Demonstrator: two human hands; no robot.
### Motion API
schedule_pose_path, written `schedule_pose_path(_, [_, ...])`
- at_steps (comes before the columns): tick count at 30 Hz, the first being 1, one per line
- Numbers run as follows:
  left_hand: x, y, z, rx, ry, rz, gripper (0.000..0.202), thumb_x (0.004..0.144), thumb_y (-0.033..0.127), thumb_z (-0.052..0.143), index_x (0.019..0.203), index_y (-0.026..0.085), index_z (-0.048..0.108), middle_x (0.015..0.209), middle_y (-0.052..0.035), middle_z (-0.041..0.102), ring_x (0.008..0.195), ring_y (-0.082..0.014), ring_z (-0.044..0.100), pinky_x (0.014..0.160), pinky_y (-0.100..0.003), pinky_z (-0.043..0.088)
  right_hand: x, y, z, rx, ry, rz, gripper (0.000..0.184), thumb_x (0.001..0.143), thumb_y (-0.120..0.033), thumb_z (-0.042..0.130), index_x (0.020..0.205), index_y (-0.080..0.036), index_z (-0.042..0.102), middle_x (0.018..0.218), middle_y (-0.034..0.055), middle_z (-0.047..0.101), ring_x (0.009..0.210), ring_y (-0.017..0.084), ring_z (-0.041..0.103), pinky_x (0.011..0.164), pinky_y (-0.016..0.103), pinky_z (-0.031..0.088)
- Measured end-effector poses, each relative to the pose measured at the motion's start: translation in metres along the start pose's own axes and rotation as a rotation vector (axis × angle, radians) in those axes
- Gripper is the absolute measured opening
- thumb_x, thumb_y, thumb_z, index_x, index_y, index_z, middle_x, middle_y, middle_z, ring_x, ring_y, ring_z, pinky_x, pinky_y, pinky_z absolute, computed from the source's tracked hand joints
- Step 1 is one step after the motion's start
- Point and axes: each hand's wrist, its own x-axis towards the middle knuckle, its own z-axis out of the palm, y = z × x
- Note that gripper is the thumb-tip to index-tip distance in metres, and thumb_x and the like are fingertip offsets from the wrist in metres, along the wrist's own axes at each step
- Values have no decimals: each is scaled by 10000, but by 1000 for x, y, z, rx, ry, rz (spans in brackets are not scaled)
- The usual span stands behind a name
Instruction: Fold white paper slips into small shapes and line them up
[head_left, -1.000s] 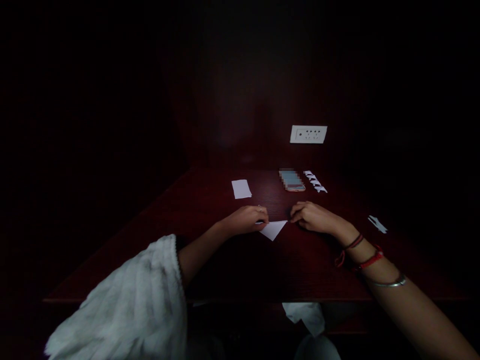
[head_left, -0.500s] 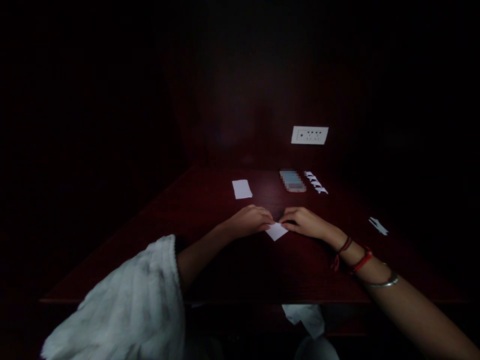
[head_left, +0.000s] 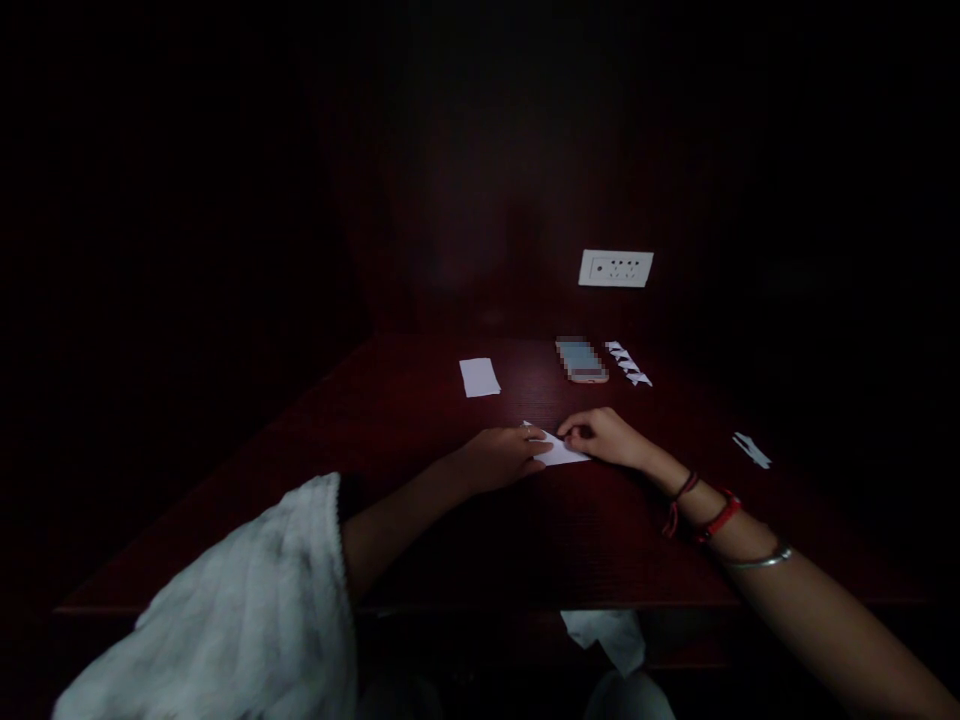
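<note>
A small folded white paper (head_left: 561, 452) lies on the dark red wooden table (head_left: 480, 540). My left hand (head_left: 502, 457) rests on the paper's left part, fingers pressed together on it. My right hand (head_left: 604, 437) pinches the paper's upper right edge with curled fingers. The right wrist wears red cords and a metal bangle. A fluffy white sleeve covers my left upper arm.
A white paper rectangle (head_left: 480, 377) lies behind my left hand. A phone (head_left: 582, 361) and a row of small folded paper pieces (head_left: 628, 364) sit near the table's back. Another folded piece (head_left: 751, 450) lies at the right. A white wall socket (head_left: 616, 268) is on the back panel.
The paper went from a wide triangle to a smaller folded shape. Both hands came together on it, and my left hand slid back toward me.
</note>
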Motion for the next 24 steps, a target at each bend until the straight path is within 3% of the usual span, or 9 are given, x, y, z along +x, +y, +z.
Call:
schedule_pose_path(7, [4,-1,2,-59,27,56,323,807,304,358,1123,243,395,1159,-18,410,990,-145,431,807,-253,335,6,-1,1,42,0,76,195,639,-289,498,689,-135,605,619,0,564,564,74,480,532,170,338])
schedule_pose_path(15, [5,-2,-6,-79,8,104,286,795,288,392,1064,217,460,1121,-24,450,1004,-143,415,831,-254,316,10,1,1,37,-16,184,174,617,-286,500,656,-144,594,625,-4,582,576,83,499,542,177,342])
schedule_pose_path(24, [7,-4,-6,-102,19,101,267,800,281,383,1039,217,483,1085,-24,477,987,-138,424,824,-256,318,15,-3,3,-75,-30,203,162,621,-267,489,624,-145,595,610,16,599,582,100,524,531,178,346])
